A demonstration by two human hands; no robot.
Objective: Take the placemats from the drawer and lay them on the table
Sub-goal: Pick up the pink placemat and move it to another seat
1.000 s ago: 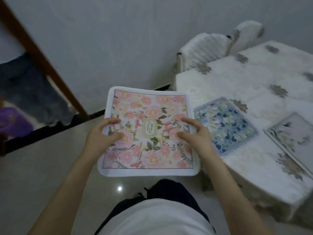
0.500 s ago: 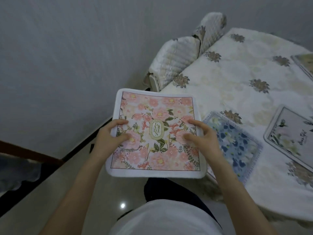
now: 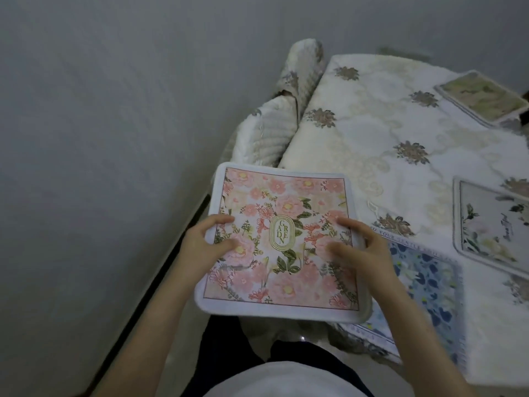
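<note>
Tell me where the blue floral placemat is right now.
In the head view it lies flat on the table, at its near edge, lower right: the blue floral placemat is just right of the pink placemat held in both hands.

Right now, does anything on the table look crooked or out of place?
Nothing looks spilled or damaged. The three placemats on the table lie flat but turned at differing angles, and the blue placemat sits right at the near edge. The pink placemat is held in the left hand and right hand, partly overlapping the blue one.
</note>
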